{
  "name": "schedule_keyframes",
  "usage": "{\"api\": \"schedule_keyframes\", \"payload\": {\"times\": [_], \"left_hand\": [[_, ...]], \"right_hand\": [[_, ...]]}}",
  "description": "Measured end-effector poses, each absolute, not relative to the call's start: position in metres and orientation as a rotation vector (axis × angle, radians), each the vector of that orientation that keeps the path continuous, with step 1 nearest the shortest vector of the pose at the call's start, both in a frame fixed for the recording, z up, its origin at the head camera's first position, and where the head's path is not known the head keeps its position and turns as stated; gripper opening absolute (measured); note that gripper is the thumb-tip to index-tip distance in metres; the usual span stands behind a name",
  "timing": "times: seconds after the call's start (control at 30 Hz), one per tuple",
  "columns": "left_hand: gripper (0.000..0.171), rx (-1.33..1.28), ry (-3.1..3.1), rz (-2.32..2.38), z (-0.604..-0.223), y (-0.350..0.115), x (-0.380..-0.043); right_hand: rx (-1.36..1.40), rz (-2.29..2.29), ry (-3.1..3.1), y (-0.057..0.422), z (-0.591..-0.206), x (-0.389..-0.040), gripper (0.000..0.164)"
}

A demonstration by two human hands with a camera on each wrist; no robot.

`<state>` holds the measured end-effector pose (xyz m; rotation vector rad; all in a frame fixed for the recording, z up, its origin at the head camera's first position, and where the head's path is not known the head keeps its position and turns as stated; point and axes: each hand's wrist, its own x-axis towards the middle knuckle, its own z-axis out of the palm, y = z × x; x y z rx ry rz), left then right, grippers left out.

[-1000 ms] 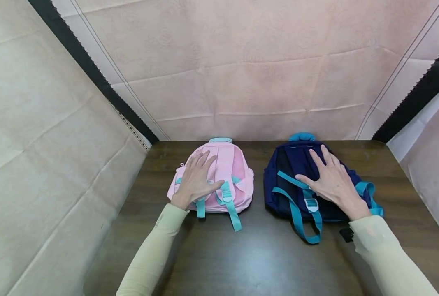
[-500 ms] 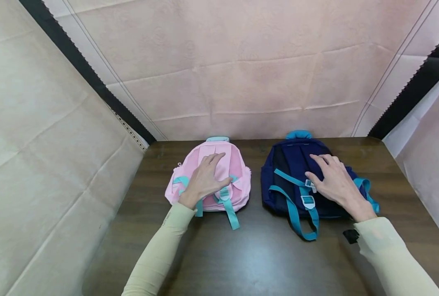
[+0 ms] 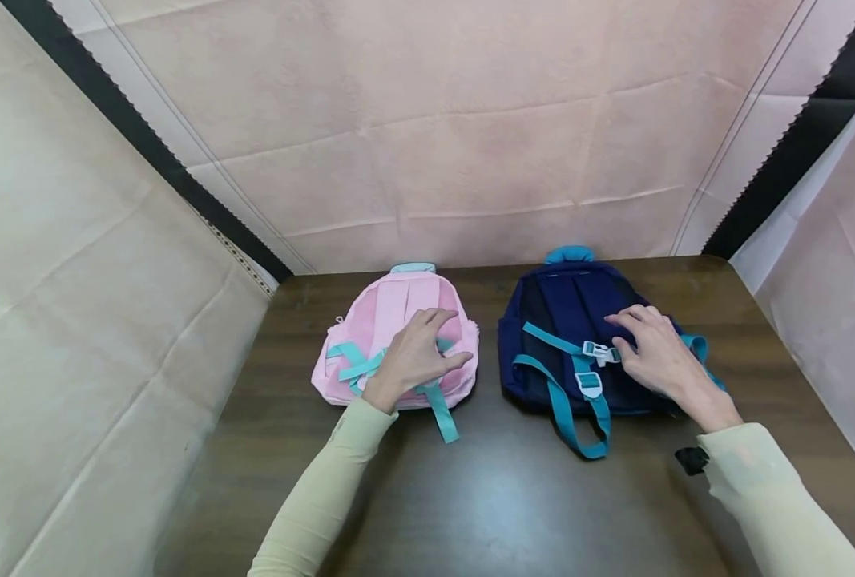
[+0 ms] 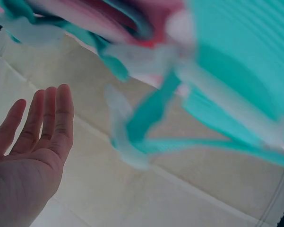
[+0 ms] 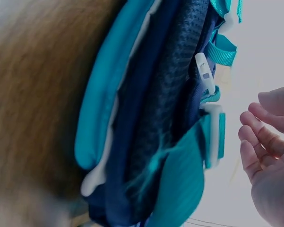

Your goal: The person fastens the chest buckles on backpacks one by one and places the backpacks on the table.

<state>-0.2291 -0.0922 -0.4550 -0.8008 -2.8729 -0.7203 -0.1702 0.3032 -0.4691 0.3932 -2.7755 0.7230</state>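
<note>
A small pink backpack point(image 3: 366, 322) with turquoise straps lies on the table, its strap side up. My left hand point(image 3: 416, 358) hovers over its lower right part, fingers relaxed and holding nothing; the left wrist view shows the same palm apart from the blurred turquoise webbing point(image 4: 151, 111). To the right lies a navy backpack point(image 3: 553, 298) with bright blue straps and a white buckle point(image 3: 600, 353). Above its right side is my right hand point(image 3: 651, 353), thumb and fingers loosely bent close to that buckle. In the right wrist view nothing sits between those fingers.
Both bags rest near the far edge of a dark wooden table point(image 3: 470, 497). Pale cloth walls point(image 3: 427, 160) rise behind and at both sides. A black object point(image 3: 691, 460) sits beside the right sleeve cuff.
Both hands have lifted off the spread position on the bags and drawn back, fingers bending more. The white buckle on the navy bag has come into view. The head view has shifted slightly.
</note>
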Motion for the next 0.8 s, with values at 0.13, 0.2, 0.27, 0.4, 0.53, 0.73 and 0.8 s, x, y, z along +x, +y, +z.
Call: {"api": "schedule_keyframes", "payload": {"times": [0.13,0.2,0.27,0.4,0.53,0.73,0.8], "left_hand": [[0.075,-0.845,-2.883,-0.755,-0.457,-0.081,-0.226],[0.074,-0.866,-2.894,-0.762,-0.458,-0.076,-0.225],[0.073,-0.890,-2.899,-0.761,-0.460,-0.070,-0.224],[0.070,-0.931,-2.896,-0.770,-0.462,-0.060,-0.222],[0.070,-0.981,-2.902,-0.783,-0.464,-0.050,-0.219],[0.069,-1.021,-2.926,-0.803,-0.466,-0.035,-0.214],[0.068,-1.030,-2.935,-0.799,-0.466,-0.029,-0.212]], "right_hand": [[0.408,0.722,-2.779,0.308,-0.472,-0.168,0.034],[0.414,0.720,-2.789,0.310,-0.473,-0.166,0.034],[0.418,0.718,-2.810,0.312,-0.473,-0.165,0.034],[0.409,0.722,-2.871,0.314,-0.474,-0.164,0.035],[0.395,0.725,-2.924,0.315,-0.474,-0.164,0.038],[0.372,0.734,-2.972,0.316,-0.478,-0.164,0.041],[0.364,0.737,-2.979,0.316,-0.479,-0.163,0.041]]}}
